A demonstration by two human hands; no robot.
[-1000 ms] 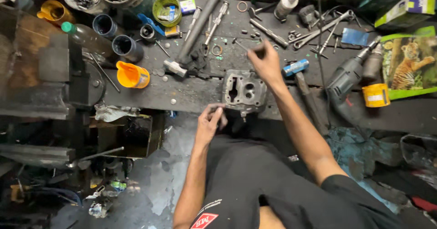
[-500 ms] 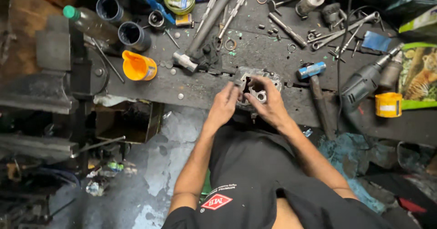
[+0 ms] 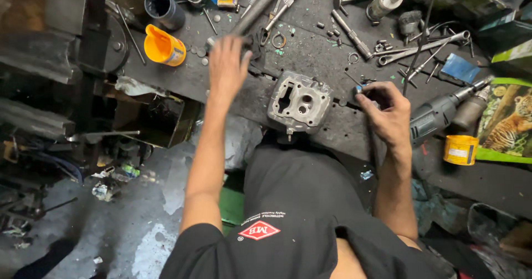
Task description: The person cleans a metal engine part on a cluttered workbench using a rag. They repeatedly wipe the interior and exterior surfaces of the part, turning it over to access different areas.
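Casting [image 3: 299,102], grey metal with several bores, flat on the dark bench [image 3: 260,99] at its near edge, straight ahead of the person; neither hand touches it. Left hand [image 3: 228,68]: up and left of the casting, fingers spread and palm down over a dark cloth [image 3: 256,46] by a long steel bar [image 3: 260,6]; open, and whether anything lies under the palm cannot be told, the hand being blurred. Right hand [image 3: 385,110]: just right of the casting, fingers curled round a small dark item with a bluish tip; closed on it, kind uncertain. Drill [image 3: 443,112]: right of the casting, beyond the right hand. Orange cup [image 3: 163,47]: well left of the casting. Loose rings, bolts and wrenches [image 3: 421,49]: scattered above and right of the casting. Yellow tin [image 3: 460,149]: far right of the casting, near the bench edge. Handling note, as a judgement: the casting sits unsecured near the edge, so a steadying hand should come onto it before any tool bears down; the left reach ought to stay low, clear of the loose small parts; the right-hand item is best kept in a firm grip and brought to the bores squarely, without knocking the casting toward the lap.
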